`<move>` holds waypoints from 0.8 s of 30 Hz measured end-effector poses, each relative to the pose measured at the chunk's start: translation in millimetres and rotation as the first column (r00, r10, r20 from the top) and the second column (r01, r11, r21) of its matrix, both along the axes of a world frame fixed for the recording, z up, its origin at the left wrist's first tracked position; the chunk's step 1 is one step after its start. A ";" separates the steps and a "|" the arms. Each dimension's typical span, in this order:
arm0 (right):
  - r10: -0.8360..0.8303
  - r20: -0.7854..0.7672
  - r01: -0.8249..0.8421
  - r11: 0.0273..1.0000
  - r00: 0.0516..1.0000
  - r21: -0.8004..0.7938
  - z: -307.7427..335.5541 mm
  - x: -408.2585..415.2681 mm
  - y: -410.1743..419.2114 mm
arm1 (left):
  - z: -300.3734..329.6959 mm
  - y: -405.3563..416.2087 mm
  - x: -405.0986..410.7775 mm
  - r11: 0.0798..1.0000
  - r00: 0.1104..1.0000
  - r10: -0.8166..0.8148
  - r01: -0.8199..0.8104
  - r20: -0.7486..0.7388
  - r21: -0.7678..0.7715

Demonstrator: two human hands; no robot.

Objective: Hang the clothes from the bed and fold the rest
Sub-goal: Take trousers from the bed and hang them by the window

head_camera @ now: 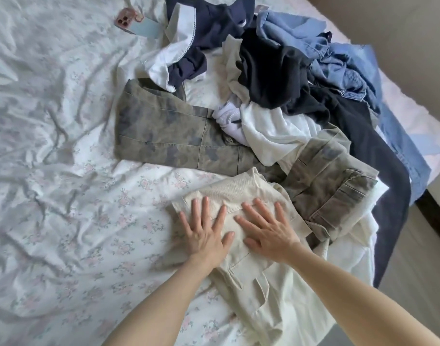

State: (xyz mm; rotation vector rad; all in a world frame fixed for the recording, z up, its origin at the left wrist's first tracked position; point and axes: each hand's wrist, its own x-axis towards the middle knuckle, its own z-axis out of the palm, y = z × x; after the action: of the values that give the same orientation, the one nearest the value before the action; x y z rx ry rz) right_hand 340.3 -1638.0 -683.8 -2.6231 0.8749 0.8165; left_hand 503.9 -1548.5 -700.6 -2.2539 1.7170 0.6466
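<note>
We saw soft, even daylight over the scene, bright but without glare. The rumpled white floral bedsheet (64, 158) carried only gentle grey shadows in its creases. The two bare forearms threw faint shadows onto the cream cotton trousers (239, 196). Dark folds in the navy garment (214, 28) lost detail. The wide lens bent the bed's far edge, and the corners looked slightly smeared and soft.

Bed (64, 171) in wrinkled floral white sheet; carrying heaped mixed clothes (276, 78), camouflage trousers (169, 136), cream trousers (239, 265), pink phone (126, 20).
</note>
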 end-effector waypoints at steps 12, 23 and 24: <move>-0.095 0.134 0.090 0.995 0.986 0.040 43.9 65.6 -85.6 | 24.1 -62.5 76.6 0.957 0.910 0.288 -0.285 -0.299 0.054; 0.135 -0.233 -0.110 0.987 0.963 0.115 72.0 96.3 -99.5 | 58.1 -65.6 79.9 0.948 0.833 0.279 -0.158 -0.477 0.278; 0.119 -0.192 -0.100 0.989 0.974 0.105 77.5 93.5 -98.4 | 64.6 -63.6 79.4 0.954 0.828 0.275 -0.174 -0.489 0.243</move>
State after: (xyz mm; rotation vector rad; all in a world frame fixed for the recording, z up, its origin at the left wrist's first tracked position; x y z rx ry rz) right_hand 433.9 -1736.4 -606.3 -2.5581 0.7234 1.1351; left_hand 583.3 -1612.1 -636.0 -2.2975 1.5006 1.5267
